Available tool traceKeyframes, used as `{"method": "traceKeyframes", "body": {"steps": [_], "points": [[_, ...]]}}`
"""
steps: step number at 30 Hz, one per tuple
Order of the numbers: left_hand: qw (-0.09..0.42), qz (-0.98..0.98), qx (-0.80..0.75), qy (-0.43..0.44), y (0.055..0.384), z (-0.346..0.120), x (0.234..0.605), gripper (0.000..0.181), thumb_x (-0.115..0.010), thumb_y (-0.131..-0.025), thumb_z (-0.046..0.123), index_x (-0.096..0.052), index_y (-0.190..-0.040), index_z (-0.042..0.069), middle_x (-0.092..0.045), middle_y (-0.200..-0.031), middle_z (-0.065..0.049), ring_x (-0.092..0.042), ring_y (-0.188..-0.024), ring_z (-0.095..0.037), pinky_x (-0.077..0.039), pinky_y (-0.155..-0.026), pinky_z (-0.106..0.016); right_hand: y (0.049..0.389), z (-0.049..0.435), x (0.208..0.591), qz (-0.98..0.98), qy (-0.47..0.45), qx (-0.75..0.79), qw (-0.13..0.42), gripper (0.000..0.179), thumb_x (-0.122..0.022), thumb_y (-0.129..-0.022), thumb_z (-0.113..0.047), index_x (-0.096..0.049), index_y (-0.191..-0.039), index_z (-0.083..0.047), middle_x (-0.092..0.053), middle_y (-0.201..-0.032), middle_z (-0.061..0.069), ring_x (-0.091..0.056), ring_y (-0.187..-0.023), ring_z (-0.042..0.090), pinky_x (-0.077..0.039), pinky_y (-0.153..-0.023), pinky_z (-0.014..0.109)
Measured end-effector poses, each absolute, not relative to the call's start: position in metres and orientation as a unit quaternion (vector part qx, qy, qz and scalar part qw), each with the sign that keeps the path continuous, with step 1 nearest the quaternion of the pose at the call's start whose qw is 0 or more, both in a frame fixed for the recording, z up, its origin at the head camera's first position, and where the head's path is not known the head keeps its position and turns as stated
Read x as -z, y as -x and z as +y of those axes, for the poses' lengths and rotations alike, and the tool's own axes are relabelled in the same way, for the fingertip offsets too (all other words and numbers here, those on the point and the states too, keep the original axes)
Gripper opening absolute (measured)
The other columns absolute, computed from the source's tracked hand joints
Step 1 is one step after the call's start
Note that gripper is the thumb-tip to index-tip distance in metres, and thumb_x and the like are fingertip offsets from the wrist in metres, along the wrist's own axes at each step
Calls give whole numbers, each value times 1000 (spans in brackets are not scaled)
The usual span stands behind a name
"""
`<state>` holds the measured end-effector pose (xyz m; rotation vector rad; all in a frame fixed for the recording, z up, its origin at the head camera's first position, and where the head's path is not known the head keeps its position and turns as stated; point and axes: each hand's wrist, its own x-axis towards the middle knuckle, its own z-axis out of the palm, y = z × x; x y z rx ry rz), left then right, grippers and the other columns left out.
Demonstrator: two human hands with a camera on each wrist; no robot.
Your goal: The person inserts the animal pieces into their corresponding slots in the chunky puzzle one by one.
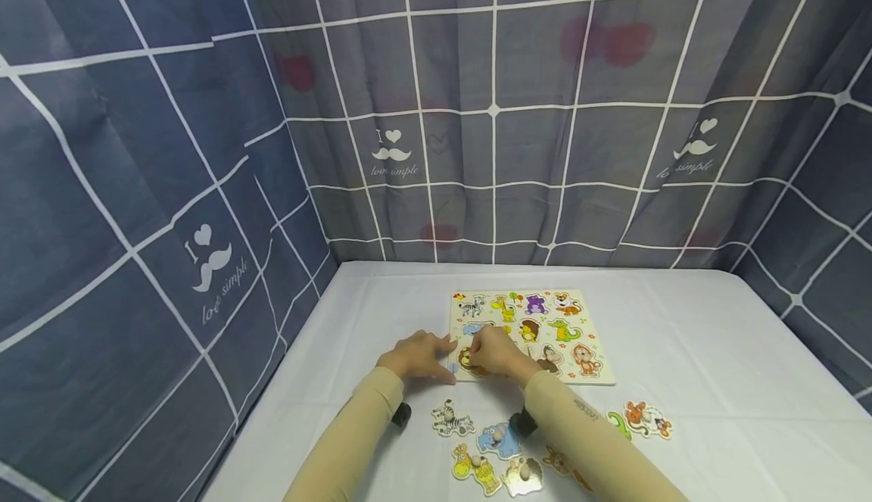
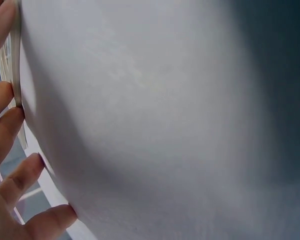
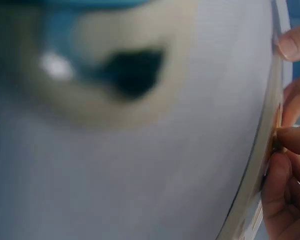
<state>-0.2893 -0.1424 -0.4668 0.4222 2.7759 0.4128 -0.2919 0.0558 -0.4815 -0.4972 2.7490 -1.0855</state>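
A wooden animal puzzle board (image 1: 601,354) lies flat on the white-covered table. At its left edge my left hand (image 1: 420,354) rests with fingers spread; in the left wrist view, fingertips (image 2: 12,125) touch the edge and the cloth. My right hand (image 1: 500,352) reaches over the lower left of the board. Its thumb and fingers pinch a small knob (image 3: 277,144) at the board's surface, seen edge-on in the right wrist view. Just beside those fingers is a lion puzzle piece (image 1: 468,360), partly covered by the hand.
Nearer me lie loose knobbed pieces: a zebra (image 1: 451,420), a blue animal (image 1: 499,440), a giraffe (image 1: 475,468) and a whitish piece (image 1: 523,478). A brown piece (image 1: 555,459) is half under the right sleeve. Others, one with a tiger (image 1: 636,414), lie right.
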Motion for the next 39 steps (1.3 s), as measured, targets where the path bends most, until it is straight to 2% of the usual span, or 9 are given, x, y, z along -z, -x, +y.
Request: {"method": "traceKeyframes", "body": {"steps": [6, 11, 19, 27, 33, 39], "points": [[153, 966, -145, -150, 288, -142, 466, 78, -84, -70, 56, -58, -140, 34, -52, -152, 8, -51, -132, -22, -47, -107, -53, 289, 54, 483, 920, 155, 353, 66, 13, -76, -82, -6, -71, -70, -7, -65, -73, 1, -56, -60, 11, -46, -51, 20], [154, 966, -142, -153, 289, -141, 463, 79, -84, -70, 57, -57, -141, 35, -52, -152, 8, -52, -129, -20, -47, -107, -51, 288, 54, 480, 923, 145, 352, 62, 12, -76, -81, -5, -71, -71, -6, -65, -74, 2, -57, -61, 12, -47, -51, 21], [150, 967, -133, -159, 292, -141, 461, 78, -83, -71, 58, -57, -141, 35, -53, -151, 7, -53, -127, -21, -47, -105, -52, 287, 55, 479, 923, 152, 352, 40, 11, -77, -78, -5, -70, -70, -5, -65, -70, 1, -56, -59, 12, -46, -51, 21], [155, 965, -137, -160, 288, -142, 467, 78, -83, -70, 58, -57, -140, 35, -53, -150, 7, -52, -129, -21, -47, -106, -51, 282, 57, 483, 920, 156, 355, 57, 17, -78, -79, -9, -69, -65, -8, -62, -62, -2, -51, -53, 9, -42, -47, 19], [149, 965, -135, -166, 290, -143, 468, 77, -82, -71, 59, -57, -140, 36, -50, -152, 11, -51, -132, -23, -47, -105, -54, 281, 60, 477, 919, 157, 357, 56, 15, -77, -80, -7, -70, -67, -7, -63, -70, 0, -55, -59, 12, -47, -50, 22], [148, 965, -137, -166, 292, -143, 468, 77, -82, -71, 59, -58, -139, 35, -51, -152, 9, -51, -131, -23, -46, -106, -54, 278, 62, 471, 914, 161, 366, 63, 10, -75, -82, -6, -71, -73, -6, -65, -74, 1, -58, -62, 13, -51, -54, 24]]}}
